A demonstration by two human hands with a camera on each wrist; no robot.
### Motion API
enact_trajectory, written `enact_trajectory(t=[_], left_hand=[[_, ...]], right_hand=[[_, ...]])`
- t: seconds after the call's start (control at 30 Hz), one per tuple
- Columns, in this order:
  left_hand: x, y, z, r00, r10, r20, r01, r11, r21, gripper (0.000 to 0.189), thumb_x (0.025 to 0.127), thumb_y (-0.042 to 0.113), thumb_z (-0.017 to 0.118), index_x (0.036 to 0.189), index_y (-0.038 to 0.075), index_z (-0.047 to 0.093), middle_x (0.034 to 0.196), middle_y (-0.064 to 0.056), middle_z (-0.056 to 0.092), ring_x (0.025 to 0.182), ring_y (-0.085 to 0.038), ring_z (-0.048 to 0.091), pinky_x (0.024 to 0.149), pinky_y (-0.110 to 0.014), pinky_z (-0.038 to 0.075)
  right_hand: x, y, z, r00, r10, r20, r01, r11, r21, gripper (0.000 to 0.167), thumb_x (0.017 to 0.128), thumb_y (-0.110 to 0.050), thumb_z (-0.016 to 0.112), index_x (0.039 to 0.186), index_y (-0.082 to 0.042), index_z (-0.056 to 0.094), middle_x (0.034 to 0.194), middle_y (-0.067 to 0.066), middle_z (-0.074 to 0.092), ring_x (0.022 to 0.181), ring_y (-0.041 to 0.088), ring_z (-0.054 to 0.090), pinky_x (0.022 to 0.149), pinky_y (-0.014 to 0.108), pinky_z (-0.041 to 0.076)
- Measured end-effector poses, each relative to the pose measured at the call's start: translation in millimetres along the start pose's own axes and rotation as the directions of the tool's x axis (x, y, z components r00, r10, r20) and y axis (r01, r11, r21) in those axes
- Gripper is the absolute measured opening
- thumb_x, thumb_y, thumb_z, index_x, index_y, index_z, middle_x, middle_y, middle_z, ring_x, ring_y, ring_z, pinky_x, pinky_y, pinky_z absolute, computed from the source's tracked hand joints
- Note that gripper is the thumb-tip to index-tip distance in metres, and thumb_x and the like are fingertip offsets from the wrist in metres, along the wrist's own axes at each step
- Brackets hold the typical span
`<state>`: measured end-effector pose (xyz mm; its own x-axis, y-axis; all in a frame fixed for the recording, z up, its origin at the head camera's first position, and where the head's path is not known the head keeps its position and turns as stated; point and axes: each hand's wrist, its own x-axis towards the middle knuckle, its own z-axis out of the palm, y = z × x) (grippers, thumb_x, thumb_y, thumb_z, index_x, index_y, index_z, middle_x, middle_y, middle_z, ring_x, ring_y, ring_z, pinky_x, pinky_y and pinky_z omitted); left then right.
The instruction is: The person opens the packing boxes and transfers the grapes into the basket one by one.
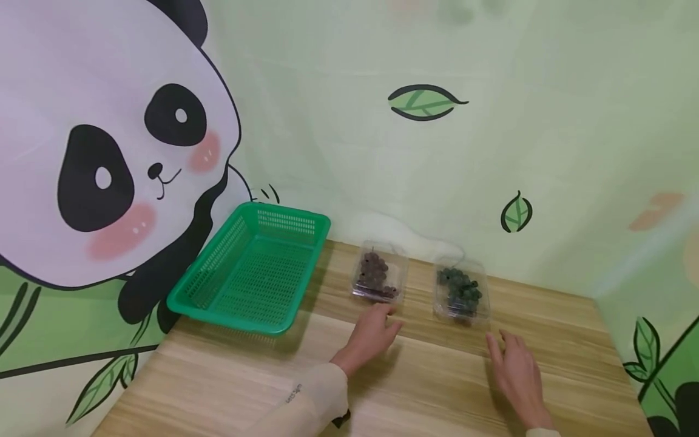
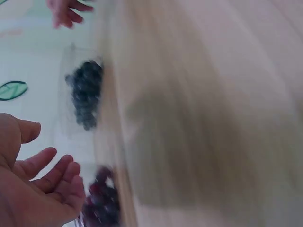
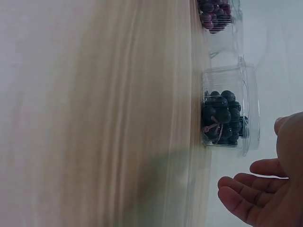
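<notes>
Two clear plastic boxes of grapes stand side by side on the wooden table. The left box holds reddish grapes; the right one holds dark grapes, seen through its clear wall in the right wrist view. My left hand hovers just in front of the reddish grapes' box, fingers loosely bent and holding nothing. Near the front right corner of the dark grapes' box is my right hand, its fingers relaxed, nothing in its grasp. Both hands' fingers also show in the wrist views, apart from the fruit.
A green plastic basket with perforated sides stands at the left of the table. Behind the table hangs a pale green wall cloth printed with a panda and leaves, close behind the boxes.
</notes>
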<state>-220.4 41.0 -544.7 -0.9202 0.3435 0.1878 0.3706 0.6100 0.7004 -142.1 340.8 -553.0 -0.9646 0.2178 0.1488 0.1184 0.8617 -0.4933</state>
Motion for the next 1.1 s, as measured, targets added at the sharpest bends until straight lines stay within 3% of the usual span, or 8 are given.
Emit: enact_trajectory(t=[0.13,0.33,0.53,0.8,0.9,1.1], left_hand=[[10.8,17.3,6.1,0.998,-0.046,0.036,0.051,0.986,-0.159,0.033,0.102,0.021,0.066,0.128,0.001,0.067,0.121,-0.012,0.069,0.112,-0.026,0.065,0.094,-0.039,0.054],[25.1,39.1,13.4,0.987,-0.143,0.071,0.159,0.922,-0.353,0.034,0.101,0.015,0.062,0.130,-0.004,0.065,0.116,-0.014,0.069,0.106,-0.026,0.067,0.090,-0.036,0.055],[38.7,49.4,29.5,0.976,-0.207,0.073,0.219,0.885,-0.411,0.035,0.098,0.008,0.063,0.128,-0.008,0.064,0.110,-0.016,0.071,0.103,-0.029,0.068,0.086,-0.036,0.057],[44.6,56.4,48.2,0.934,-0.314,0.171,0.357,0.800,-0.481,0.045,0.100,0.015,0.062,0.139,-0.009,0.056,0.132,-0.025,0.061,0.124,-0.038,0.059,0.100,-0.047,0.052],[46.8,57.4,53.2,0.926,-0.346,0.153,0.374,0.780,-0.501,0.042,0.100,0.012,0.063,0.136,-0.010,0.057,0.127,-0.024,0.063,0.120,-0.037,0.060,0.098,-0.046,0.052],[55.1,59.7,62.6,0.903,-0.420,0.095,0.399,0.734,-0.549,0.038,0.099,0.011,0.063,0.130,-0.009,0.062,0.118,-0.019,0.068,0.111,-0.031,0.065,0.093,-0.040,0.054]], right_hand=[[6.5,0,0,1.000,0.006,-0.012,-0.006,0.999,0.042,0.066,0.112,-0.042,0.039,0.139,0.017,0.049,0.128,0.039,0.053,0.109,0.051,0.059,0.095,0.066,0.045],[13.7,-3,1,0.998,0.029,-0.061,-0.024,0.996,0.081,0.061,0.111,-0.038,0.044,0.138,0.017,0.048,0.125,0.037,0.056,0.106,0.048,0.061,0.090,0.063,0.048],[28.0,-2,-1,0.997,0.076,-0.030,-0.071,0.987,0.145,0.062,0.111,-0.036,0.045,0.141,0.018,0.046,0.125,0.037,0.058,0.112,0.050,0.062,0.096,0.063,0.046],[39.7,-3,-3,0.994,0.111,-0.011,-0.107,0.974,0.200,0.063,0.111,-0.039,0.042,0.141,0.016,0.049,0.126,0.036,0.059,0.116,0.049,0.060,0.097,0.060,0.049],[43.9,-4,-2,0.994,0.111,-0.009,-0.107,0.973,0.204,0.062,0.111,-0.038,0.043,0.138,0.017,0.050,0.125,0.037,0.060,0.115,0.050,0.060,0.096,0.060,0.048],[51.7,-10,-2,0.983,0.181,0.026,-0.183,0.963,0.198,0.061,0.111,-0.039,0.041,0.138,0.014,0.053,0.131,0.036,0.058,0.122,0.050,0.055,0.101,0.061,0.044]])
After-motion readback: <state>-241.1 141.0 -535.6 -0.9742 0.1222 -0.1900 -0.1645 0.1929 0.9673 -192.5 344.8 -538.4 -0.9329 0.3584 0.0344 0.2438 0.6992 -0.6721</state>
